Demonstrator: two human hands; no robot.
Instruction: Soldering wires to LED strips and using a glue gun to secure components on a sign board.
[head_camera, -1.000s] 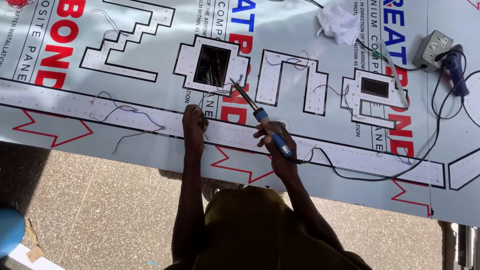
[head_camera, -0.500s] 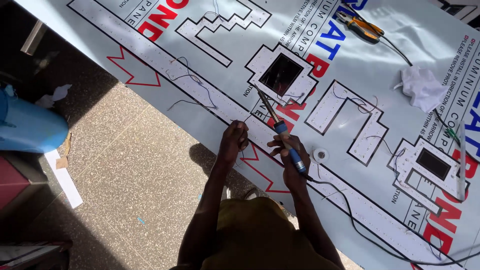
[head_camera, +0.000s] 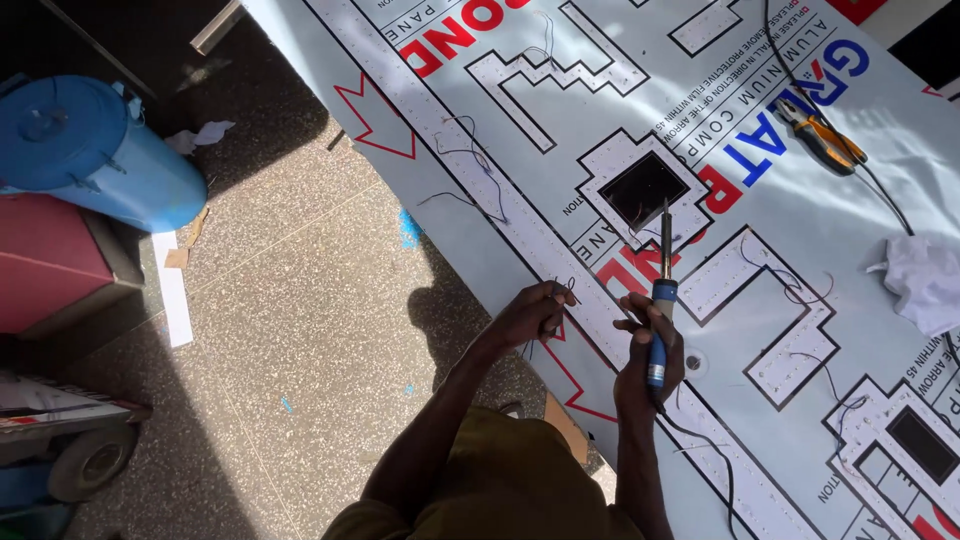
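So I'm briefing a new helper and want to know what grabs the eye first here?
The right hand grips a blue-handled soldering iron, its tip pointing up toward a square cut-out in the big film-covered sign panel. The left hand pinches thin wires at the panel's edge. A blue drum lies on the floor at far left.
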